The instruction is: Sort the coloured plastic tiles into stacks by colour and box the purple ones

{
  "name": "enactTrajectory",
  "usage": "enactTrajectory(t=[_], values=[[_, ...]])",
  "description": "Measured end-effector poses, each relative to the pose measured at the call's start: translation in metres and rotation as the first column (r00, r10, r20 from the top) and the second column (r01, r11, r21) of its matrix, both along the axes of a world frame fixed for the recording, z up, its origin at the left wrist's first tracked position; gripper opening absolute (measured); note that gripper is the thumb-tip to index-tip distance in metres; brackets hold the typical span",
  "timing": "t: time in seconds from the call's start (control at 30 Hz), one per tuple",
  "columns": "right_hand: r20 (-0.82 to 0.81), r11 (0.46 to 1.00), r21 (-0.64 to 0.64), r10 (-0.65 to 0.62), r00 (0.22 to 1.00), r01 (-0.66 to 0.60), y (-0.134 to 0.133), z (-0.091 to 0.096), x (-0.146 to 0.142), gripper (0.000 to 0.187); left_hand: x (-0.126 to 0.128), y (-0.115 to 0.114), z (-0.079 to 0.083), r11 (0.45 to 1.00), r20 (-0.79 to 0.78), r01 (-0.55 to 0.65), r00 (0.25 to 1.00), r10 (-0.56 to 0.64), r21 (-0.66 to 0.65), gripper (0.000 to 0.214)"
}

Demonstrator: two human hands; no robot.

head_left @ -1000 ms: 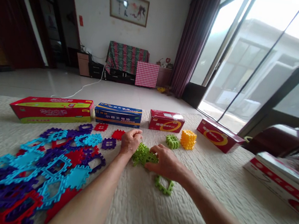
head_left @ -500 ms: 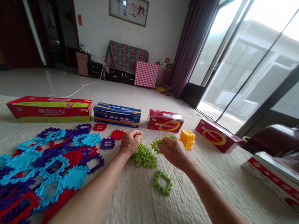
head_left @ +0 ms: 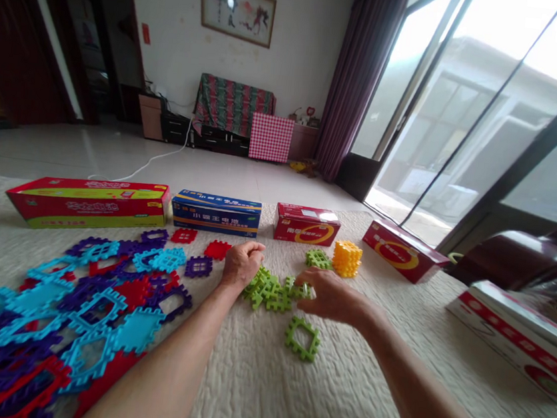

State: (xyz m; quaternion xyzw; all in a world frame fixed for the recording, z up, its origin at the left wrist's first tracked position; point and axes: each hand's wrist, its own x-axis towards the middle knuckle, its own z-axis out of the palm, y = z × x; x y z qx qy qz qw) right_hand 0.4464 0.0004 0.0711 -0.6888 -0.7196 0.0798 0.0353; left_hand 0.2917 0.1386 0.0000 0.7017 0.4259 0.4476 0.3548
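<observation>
Beside a loose cluster of green toothed plastic tiles (head_left: 273,296), my left hand (head_left: 242,265) is curled closed. Its fingertips are hidden, so whatever it holds cannot be made out. My right hand (head_left: 332,294) has its thumb and fingers around the edge of a green window tile (head_left: 298,288) at the cluster's right side. A single green frame tile (head_left: 303,338) lies flat nearer to me. Behind my right hand rest more green tiles (head_left: 318,258), beside a yellow cube of joined tiles (head_left: 346,259).
A heap of blue, purple and red tiles (head_left: 139,328) spreads over the left side. Along the back stand a red-and-yellow box (head_left: 90,204), a blue box (head_left: 216,214) and a red box (head_left: 307,226). Another red box (head_left: 402,251) and a white-and-red box (head_left: 519,340) are at right.
My right hand has come toward me and slightly right, with the green window tile shifting along. The green tiles behind it show more fully. My left hand has stayed about in place.
</observation>
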Motion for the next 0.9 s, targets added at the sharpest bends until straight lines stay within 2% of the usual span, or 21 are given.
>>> enactTrajectory(t=[0.13, 0.37, 0.47, 0.67, 0.9], values=[[-0.014, 0.998, 0.023, -0.056, 0.998, 0.056, -0.001, 0.001, 0.001, 0.043, 0.0, 0.0, 0.0, 1.0, -0.008, 0.003, 1.0, -0.003, 0.007, 0.028], [0.034, 0.997, 0.073, -0.04, 0.999, 0.037, 0.002, -0.009, -0.005, 0.033, 0.0, 0.001, -0.001, 1.0, -0.011, 0.011, 1.0, -0.011, 0.006, 0.028], [0.025, 0.998, 0.06, -0.025, 0.999, 0.023, 0.0, -0.008, -0.005, 0.031, 0.0, 0.0, -0.001, 1.0, -0.014, 0.011, 1.0, -0.011, 0.006, 0.028], [-0.039, 1.0, -0.023, 0.013, 0.999, -0.014, -0.007, 0.007, 0.001, 0.05, 0.0, 0.0, -0.001, 1.0, -0.013, 0.007, 1.0, -0.007, 0.009, 0.027], [-0.049, 0.999, -0.01, 0.05, 0.998, -0.05, -0.003, -0.004, 0.003, 0.055, 0.0, 0.0, -0.001, 1.0, -0.027, 0.007, 1.0, -0.007, 0.001, 0.028]])
